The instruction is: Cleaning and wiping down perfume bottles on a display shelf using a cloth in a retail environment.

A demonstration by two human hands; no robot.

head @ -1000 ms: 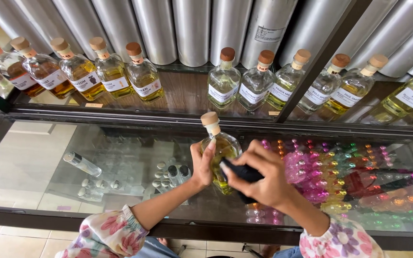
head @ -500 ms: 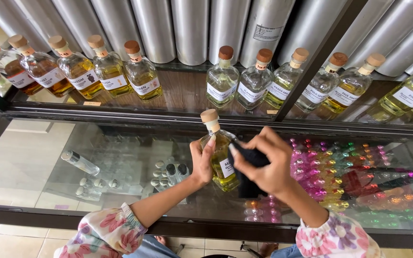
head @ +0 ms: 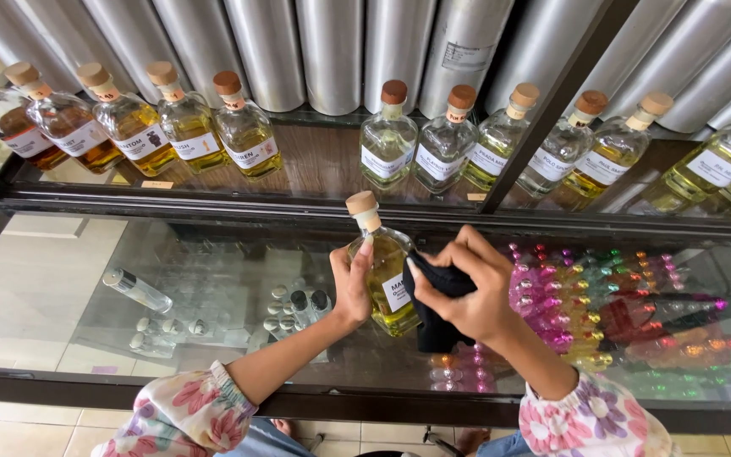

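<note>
The left hand (head: 352, 288) wraps its fingers around the side of a corked glass bottle (head: 385, 272) of yellow liquid, holding it upright. The right hand (head: 474, 292) is closed on a black cloth (head: 435, 309), pressing it against the bottle's white-labelled face. Both hover over the middle of a glass counter (head: 213, 279), with small vials showing beneath. Past the counter's far edge, a shelf (head: 323, 169) carries a row of similar corked bottles before tall metal cylinders (head: 332, 51).
</note>
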